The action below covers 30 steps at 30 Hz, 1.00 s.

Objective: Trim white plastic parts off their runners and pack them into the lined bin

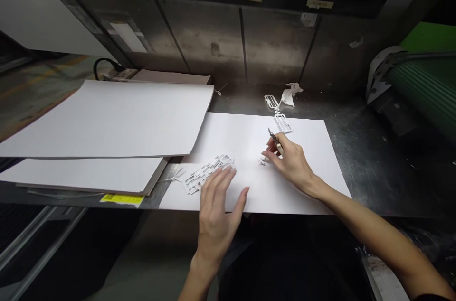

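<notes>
The room is dim, and most of the light falls from above onto the middle of the dark metal table (374,158). The white sheet (249,182) and the big white board (114,120) shine bright, almost washed out, so little marks on them are hard to see. The back wall has a soft pale glow. The corners are very dark, mostly at the top and the bottom. The left hand (217,206) drops a faint shadow on the sheet. Straight lines bend near the edges, like in a fish-eye. The edges look a bit soft and smeary. The green roller (427,87) at the right is dull.
</notes>
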### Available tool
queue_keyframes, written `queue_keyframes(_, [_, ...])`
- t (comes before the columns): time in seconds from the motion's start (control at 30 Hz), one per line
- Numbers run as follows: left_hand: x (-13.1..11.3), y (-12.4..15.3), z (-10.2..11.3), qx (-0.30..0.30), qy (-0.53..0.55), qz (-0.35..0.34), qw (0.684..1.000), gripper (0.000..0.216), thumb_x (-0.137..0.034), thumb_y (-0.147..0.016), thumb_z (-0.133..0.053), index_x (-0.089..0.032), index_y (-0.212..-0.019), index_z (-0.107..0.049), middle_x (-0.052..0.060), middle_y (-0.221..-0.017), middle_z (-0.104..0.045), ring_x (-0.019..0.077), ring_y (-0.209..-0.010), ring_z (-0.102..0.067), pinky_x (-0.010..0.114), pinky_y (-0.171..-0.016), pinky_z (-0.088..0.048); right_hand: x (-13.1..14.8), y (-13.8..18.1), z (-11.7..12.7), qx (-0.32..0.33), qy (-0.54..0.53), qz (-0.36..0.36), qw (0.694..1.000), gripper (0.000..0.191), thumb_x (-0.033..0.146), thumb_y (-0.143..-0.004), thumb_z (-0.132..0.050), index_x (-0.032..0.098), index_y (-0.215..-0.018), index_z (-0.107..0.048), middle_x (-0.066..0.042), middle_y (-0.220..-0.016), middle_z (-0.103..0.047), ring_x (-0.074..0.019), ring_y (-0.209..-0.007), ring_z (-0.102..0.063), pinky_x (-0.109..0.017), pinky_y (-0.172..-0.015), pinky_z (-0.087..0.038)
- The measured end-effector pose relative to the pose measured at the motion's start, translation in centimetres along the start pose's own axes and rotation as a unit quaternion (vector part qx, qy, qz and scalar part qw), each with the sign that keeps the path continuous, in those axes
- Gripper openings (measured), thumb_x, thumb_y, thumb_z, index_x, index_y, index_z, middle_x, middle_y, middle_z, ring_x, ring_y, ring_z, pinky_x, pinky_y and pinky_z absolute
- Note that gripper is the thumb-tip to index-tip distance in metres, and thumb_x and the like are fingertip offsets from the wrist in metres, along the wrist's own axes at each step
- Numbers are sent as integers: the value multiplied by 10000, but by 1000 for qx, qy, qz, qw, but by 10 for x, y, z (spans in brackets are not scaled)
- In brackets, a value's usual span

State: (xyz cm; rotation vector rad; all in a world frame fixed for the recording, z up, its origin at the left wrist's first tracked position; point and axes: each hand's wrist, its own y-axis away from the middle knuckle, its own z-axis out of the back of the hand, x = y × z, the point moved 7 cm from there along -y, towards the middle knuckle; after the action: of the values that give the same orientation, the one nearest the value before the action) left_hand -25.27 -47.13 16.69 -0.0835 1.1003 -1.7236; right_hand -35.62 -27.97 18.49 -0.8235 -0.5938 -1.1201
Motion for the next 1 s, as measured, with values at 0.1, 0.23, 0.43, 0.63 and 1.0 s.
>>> queue_keyframes(0.1, [-5,-1,0,15,25,24,999,726,-207,-879,-800,-185,-1517,-453,148,-1378,-626,286,-1362,-566,471,-1178,-480,10,-3,8,3,-161,-65,985,213,299,-913,-762,224,-975,-572,7,-856,-677,-173,-773,-671,-281,-648,-532])
queue_keyframes(0.23, [-7,-7,-6,28,87,75,993,935,-325,-849,-840,-201,-1599,-294,185,-1516,-495,312,-1454,-464,493,-1199,-454,22,10,15,41,-366,-145,918,410,392,-865,-838,244,-1043,-499,25,-865,-660,-163,-781,-682,-274,-668,-561])
queue_keyframes(0.43, [-17,-13,-15,78,170,85,979,453,-189,-907,-755,-240,-1325,-589,16,-1056,-694,140,-937,-661,242,-884,-567,-4,32,38,61,-201,-214,954,474,647,-940,-672,210,-1071,-548,-73,-1049,-699,-183,-823,-677,-314,-727,-537])
queue_keyframes(0.63, [-9,-14,-1,78,139,125,979,580,-196,-882,-742,-212,-1426,-543,35,-1106,-705,140,-912,-666,236,-886,-577,5,71,44,250,19,-219,943,531,672,-1070,-352,238,-1019,-653,-41,-983,-707,-220,-930,-653,-351,-834,-468])
queue_keyframes(1.0, [-23,-18,3,102,150,97,979,520,-184,-904,-698,-256,-1401,-562,40,-1163,-699,133,-860,-668,225,-774,-603,27,72,27,297,26,-193,935,508,641,-1085,-363,234,-903,-606,11,-850,-635,-161,-766,-556,-299,-703,-406])
